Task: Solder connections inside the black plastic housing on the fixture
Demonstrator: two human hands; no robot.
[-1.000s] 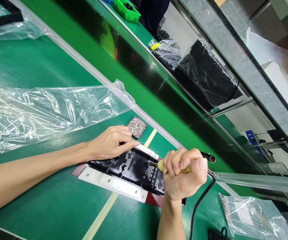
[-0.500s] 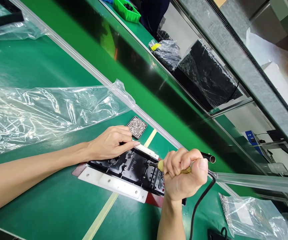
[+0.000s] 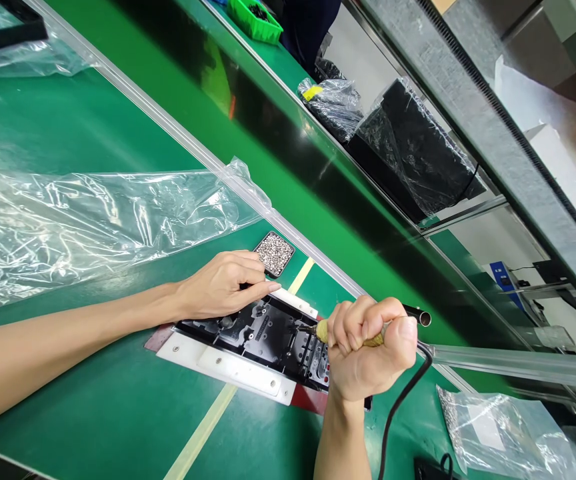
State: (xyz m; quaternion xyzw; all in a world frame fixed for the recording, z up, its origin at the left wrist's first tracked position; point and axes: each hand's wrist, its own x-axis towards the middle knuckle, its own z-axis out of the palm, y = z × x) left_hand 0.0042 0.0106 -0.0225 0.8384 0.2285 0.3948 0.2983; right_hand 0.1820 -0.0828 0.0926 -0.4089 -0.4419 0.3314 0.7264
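My right hand (image 3: 371, 347) is wrapped round the yellowish handle of a soldering iron (image 3: 322, 331), with a black cord trailing from it. The iron's tip points down at a black plastic panel (image 3: 268, 333); whether it touches cannot be made out. White fixture blocks (image 3: 228, 373) flank the panel on both long sides. My left hand (image 3: 228, 283) rests over the panel's far left edge, thumb and fingers apart. Its fingertips reach the edge of a small black tray (image 3: 275, 255) full of tiny silvery metal pieces.
Clear plastic sheeting (image 3: 93, 227) covers the bench at left. A metal rail (image 3: 168, 133) runs behind the work. At lower right lies a plastic bag (image 3: 508, 427) with small metal pieces. Beyond stand a green bin (image 3: 255, 23) and wrapped black parts (image 3: 413, 147). A person's dark clothing (image 3: 308, 27) shows at the top.
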